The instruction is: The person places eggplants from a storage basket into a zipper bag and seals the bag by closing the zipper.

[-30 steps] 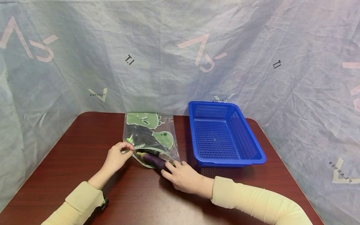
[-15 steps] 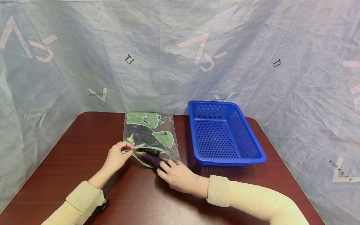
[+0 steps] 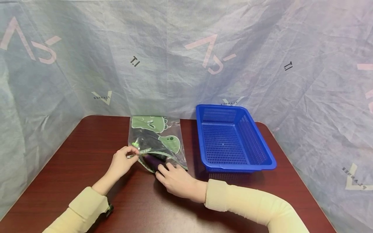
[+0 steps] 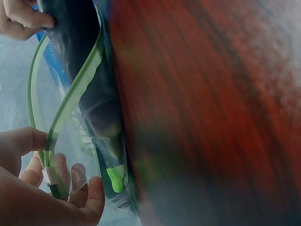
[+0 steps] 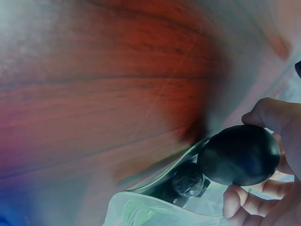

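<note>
My left hand (image 3: 123, 161) pinches the green-edged mouth of a clear zip bag (image 3: 172, 144) printed with green shapes, thumb and fingers at its corner near the white slider (image 4: 49, 175). With my right hand (image 3: 179, 181) I grip a dark purple eggplant (image 3: 152, 162) near its rounded end. Its stem end lies inside the bag mouth; the rounded end (image 5: 240, 155) is still outside, between thumb and fingers. Another dark, shiny item (image 5: 188, 180) shows inside the bag in the right wrist view. A bright green tip (image 4: 116, 179) is seen through the plastic in the left wrist view.
A blue perforated plastic basket (image 3: 242, 167) stands to the right of the bag, with nothing seen in it. Both are on a dark red wooden table (image 3: 140, 207). Grey printed cloth (image 3: 166, 64) hangs behind and at the sides.
My right hand has moved left and slightly forward, sliding the eggplant deeper into the bag mouth. My left hand stays on the bag's corner, and the basket has not moved.
</note>
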Available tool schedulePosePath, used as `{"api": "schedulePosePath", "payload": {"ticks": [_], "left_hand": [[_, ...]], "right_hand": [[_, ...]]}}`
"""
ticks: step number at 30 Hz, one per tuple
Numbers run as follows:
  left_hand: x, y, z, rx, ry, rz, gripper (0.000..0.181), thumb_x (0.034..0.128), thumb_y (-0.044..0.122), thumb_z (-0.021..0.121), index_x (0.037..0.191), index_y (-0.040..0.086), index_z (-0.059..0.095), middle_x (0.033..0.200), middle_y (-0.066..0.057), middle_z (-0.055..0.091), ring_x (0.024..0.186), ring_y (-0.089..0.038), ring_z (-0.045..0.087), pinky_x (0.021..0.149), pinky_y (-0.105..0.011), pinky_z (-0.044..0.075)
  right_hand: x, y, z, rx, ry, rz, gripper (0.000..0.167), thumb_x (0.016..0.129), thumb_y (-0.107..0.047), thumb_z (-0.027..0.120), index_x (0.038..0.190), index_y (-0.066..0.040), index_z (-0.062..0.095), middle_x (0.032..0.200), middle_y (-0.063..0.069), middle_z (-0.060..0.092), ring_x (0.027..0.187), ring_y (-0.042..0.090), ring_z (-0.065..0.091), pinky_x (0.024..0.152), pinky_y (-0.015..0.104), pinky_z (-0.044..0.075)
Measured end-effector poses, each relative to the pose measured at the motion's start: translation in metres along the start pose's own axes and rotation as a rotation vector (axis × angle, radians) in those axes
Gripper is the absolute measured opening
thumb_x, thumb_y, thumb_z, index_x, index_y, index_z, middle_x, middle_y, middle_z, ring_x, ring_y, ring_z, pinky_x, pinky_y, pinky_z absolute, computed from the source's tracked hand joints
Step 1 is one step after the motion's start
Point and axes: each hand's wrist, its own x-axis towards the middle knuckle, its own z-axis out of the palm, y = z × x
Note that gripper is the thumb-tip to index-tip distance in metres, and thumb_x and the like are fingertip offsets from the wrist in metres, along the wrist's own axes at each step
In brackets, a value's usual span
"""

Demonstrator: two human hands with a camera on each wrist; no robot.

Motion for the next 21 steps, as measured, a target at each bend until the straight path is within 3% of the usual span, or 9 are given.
{"api": "schedulePosePath", "payload": {"ticks": [7, 21], "left_hand": [[0.001, 0.001, 0.001, 0.009, 0.013, 0.023, 0.009, 0.0773, 0.002, 0.068, 0.082, 0.008, 0.066, 0.089, -0.008, 0.064, 0.086, -0.027, 0.065, 0.078, -0.042, 0.049], [0.002, 0.001, 0.002, 0.006, -0.001, 0.003, 0.008, 0.0774, 0.002, 0.068, 0.083, 0.008, 0.066, 0.090, -0.008, 0.064, 0.088, -0.028, 0.065, 0.079, -0.043, 0.049]], "right_hand": [[0.007, 0.000, 0.004, 0.008, -0.008, 0.025, 0.025, 0.076, -0.029, 0.062, 0.098, -0.016, 0.059, 0.103, 0.001, 0.053, 0.075, 0.018, 0.051, 0.046, 0.025, 0.036], [0.013, 0.003, 0.019, -0.016, -0.042, 0.039, 0.023, 0.081, -0.028, 0.057, 0.101, -0.017, 0.058, 0.108, 0.000, 0.052, 0.080, 0.018, 0.053, 0.057, 0.028, 0.043]]}}
